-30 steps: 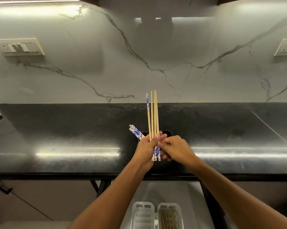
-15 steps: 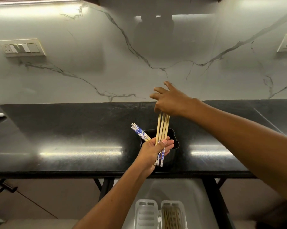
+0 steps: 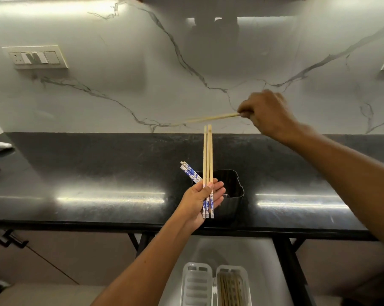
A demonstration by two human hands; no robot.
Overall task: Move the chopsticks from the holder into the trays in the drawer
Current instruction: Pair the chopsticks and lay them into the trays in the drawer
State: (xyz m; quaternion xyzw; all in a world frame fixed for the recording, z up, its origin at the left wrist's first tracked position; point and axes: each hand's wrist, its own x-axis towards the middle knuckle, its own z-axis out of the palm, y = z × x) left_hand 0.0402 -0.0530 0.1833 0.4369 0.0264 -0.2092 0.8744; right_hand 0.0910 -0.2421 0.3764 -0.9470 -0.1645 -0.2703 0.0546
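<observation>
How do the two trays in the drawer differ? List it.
The left tray shows its bare slotted floor; the right tray already holds brown sticks lying lengthwise. The left tray looks white throughout; the right tray's inside looks dark with its contents. Both are pale, rounded trays, side by side.

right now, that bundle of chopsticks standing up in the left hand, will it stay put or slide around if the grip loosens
The chopsticks look thin, straight and stiff, so they probably won't bend. They seem light, and the left hand pins them with just a thumb across flat fingers, so a looser grip would likely let them fan apart or slip down toward the black holder.
</observation>
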